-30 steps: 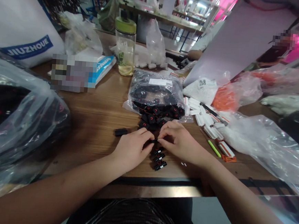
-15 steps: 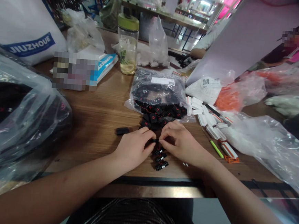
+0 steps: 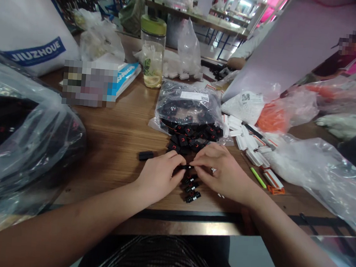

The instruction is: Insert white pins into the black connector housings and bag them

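1. On my feed, the left hand (image 3: 159,177) and the right hand (image 3: 224,172) sit close together on the wooden table (image 3: 112,144), just below the sealed plastic bag of black parts (image 3: 183,107), which I use as my landmark.
2. The fingers of both hands are narrowed to a pinch, and they hold a small black connector (image 3: 187,166) between them, just below the bag.
3. A heap of black-and-red connectors (image 3: 183,140) lies against the bag's near edge, just above the hands.
4. A short row of black connectors with white marks (image 3: 190,188) lies below the bag, just under the pinch.
5. A lone black block (image 3: 146,155) lies below and left of the bag, near the left hand.
6. White plastic strips (image 3: 250,149) and a green marker (image 3: 257,177) lie right of the bag.
7. A water bottle with a green lid (image 3: 152,51) stands beyond the bag.
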The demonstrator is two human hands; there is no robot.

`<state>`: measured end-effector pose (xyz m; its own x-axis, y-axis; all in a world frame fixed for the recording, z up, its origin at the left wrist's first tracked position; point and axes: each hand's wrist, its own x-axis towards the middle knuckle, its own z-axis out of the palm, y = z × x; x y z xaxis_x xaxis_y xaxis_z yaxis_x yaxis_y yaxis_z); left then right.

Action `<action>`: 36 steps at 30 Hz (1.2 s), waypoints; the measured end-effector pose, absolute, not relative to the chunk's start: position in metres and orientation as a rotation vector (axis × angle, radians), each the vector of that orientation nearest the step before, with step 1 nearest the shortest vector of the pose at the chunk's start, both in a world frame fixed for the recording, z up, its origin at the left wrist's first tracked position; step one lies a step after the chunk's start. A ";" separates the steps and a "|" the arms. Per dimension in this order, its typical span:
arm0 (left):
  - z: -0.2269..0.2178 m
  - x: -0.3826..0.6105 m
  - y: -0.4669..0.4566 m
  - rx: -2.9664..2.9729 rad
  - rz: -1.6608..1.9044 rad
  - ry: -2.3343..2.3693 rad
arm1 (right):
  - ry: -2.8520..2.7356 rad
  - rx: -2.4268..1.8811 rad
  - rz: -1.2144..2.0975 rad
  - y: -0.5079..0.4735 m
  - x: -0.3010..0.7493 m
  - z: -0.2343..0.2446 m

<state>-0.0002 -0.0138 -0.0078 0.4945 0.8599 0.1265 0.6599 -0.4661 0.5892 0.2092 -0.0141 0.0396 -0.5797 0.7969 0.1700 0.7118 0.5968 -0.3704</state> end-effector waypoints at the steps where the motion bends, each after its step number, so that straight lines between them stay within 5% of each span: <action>1: -0.007 0.000 -0.014 2.270 0.565 1.255 | -2.511 -1.235 0.377 -0.014 0.210 0.040; 14: -0.008 -0.001 -0.014 2.262 0.571 1.256 | -2.415 -1.264 0.357 -0.020 0.219 0.047; 21: -0.011 0.000 -0.013 2.281 0.571 1.246 | -2.217 -1.768 0.216 -0.028 0.291 0.044; 36: -0.012 -0.001 -0.013 2.304 0.579 1.231 | -2.188 -1.928 0.461 -0.042 0.323 0.022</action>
